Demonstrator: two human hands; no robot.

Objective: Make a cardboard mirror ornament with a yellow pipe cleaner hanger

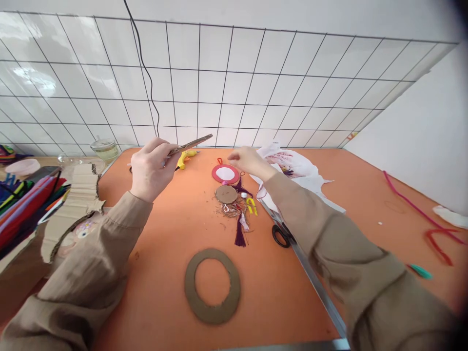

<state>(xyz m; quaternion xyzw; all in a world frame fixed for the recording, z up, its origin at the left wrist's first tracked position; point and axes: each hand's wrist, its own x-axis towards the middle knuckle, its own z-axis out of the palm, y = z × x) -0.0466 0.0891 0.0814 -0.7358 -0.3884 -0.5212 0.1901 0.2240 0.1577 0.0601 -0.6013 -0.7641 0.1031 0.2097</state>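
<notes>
My left hand (154,168) is raised at the left and grips a thin, flat brown piece (195,142), seen edge-on; it looks like cardboard. My right hand (245,161) hangs just above and beside a red ring with a white centre (225,173); its fingers are bent together, and anything between them is too small to make out. Below the red ring lie a small cardboard disc (226,194), brown scraps and a dark purple tassel (240,234). A larger cardboard ring (212,286) rests flat on the orange table (164,273) nearer to me.
Behind my left hand is a yellow glue gun (186,158). Black-handled scissors (281,236) lie under my right forearm, beside white crumpled plastic (303,168). Torn cardboard (71,204) and coloured pipe cleaners (29,204) are at the left. A tiled wall (219,83) stands behind.
</notes>
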